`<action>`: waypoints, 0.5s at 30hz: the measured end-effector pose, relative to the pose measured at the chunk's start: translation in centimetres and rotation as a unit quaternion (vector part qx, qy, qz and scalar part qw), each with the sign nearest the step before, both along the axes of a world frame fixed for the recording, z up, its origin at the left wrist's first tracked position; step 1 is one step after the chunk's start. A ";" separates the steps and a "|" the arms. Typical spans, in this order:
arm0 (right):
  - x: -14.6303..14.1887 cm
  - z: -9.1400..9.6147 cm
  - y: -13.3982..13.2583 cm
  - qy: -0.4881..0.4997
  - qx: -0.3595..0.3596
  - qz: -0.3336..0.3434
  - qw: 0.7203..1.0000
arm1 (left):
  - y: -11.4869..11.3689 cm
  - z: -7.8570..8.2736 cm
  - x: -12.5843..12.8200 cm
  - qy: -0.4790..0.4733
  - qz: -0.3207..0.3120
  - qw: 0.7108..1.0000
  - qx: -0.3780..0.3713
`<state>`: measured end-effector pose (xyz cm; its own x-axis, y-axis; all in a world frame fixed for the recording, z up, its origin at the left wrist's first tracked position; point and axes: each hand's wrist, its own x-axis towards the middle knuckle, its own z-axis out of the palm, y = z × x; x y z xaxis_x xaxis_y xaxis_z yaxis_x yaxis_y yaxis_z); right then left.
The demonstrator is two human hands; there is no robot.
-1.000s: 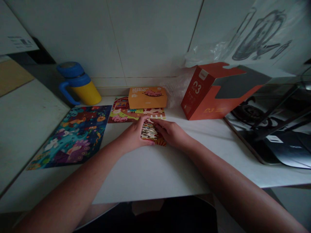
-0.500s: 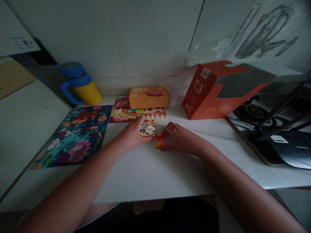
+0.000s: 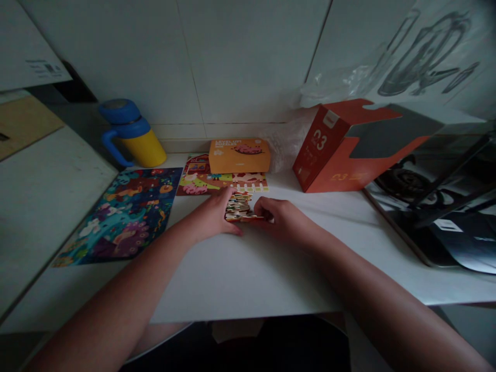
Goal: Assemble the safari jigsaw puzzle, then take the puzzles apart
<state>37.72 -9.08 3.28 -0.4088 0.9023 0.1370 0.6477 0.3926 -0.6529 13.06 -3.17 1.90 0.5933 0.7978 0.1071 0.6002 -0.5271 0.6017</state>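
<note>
A small stack of colourful puzzle pieces (image 3: 237, 205) stands on the white counter (image 3: 240, 274) just in front of me. My left hand (image 3: 215, 217) cups the stack's left side, fingers curled against it. My right hand (image 3: 279, 219) is closed at the stack's lower right, pinching a thin piece at its base. A finished dark blue puzzle (image 3: 124, 214) lies flat to the left. Behind the stack, a second finished puzzle with a farm scene (image 3: 201, 182) lies under a small orange puzzle box (image 3: 239, 155).
A yellow cup with a blue lid and handle (image 3: 132, 135) stands at the back left by the tiled wall. A large orange carton (image 3: 349, 144) lies at the back right with clear plastic wrap behind it. A gas hob (image 3: 437, 201) fills the right side.
My right hand pulled a red-orange piece out to the right of the stack, then brought it back against the stack's base. My left hand stayed on the stack.
</note>
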 end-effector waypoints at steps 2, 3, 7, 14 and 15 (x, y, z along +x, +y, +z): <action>-0.8 -0.4 0.1 0.004 0.012 -0.023 1.000 | -0.1 -0.1 0.1 0.005 0.000 1.000 0.006; -1.1 -0.6 0.1 0.007 0.017 -0.031 0.999 | -0.1 -0.2 0.2 0.005 0.000 1.000 0.011; -1.8 -1.1 0.3 0.034 0.011 -0.057 0.998 | -0.3 -0.7 0.7 -0.020 0.016 0.999 0.025; -0.3 -1.7 0.1 0.068 0.017 -0.089 0.994 | -0.5 -0.9 1.1 -0.067 0.021 0.997 0.012; -0.5 -1.7 0.0 0.072 0.014 -0.078 0.994 | -0.6 -1.0 1.2 -0.077 0.018 0.997 0.004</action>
<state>37.19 -9.07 1.53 -0.2388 0.9479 0.2107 0.6024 0.3148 -0.7335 14.21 -3.73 0.93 0.5406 0.8170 0.2008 0.5198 -0.5120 0.6838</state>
